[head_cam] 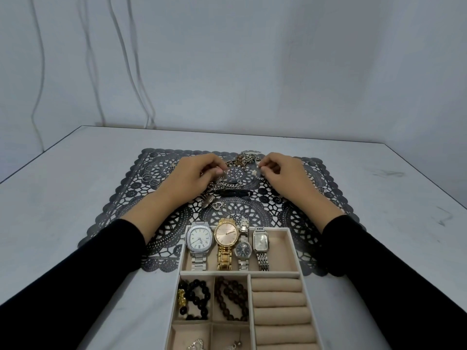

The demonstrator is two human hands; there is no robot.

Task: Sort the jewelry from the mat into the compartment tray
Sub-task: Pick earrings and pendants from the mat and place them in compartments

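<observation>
Between left hand (194,175) and right hand (283,176) — tangled chains (243,157).

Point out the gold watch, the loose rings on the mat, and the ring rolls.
gold watch (225,234), head view, on its dial.
loose rings (149,174), head view, middle of the cluster.
ring rolls (279,299), head view, second visible roll.

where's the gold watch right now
In the head view, the gold watch lies in the tray's far long compartment, second from the left, between the big silver watch and a small round watch.
</observation>
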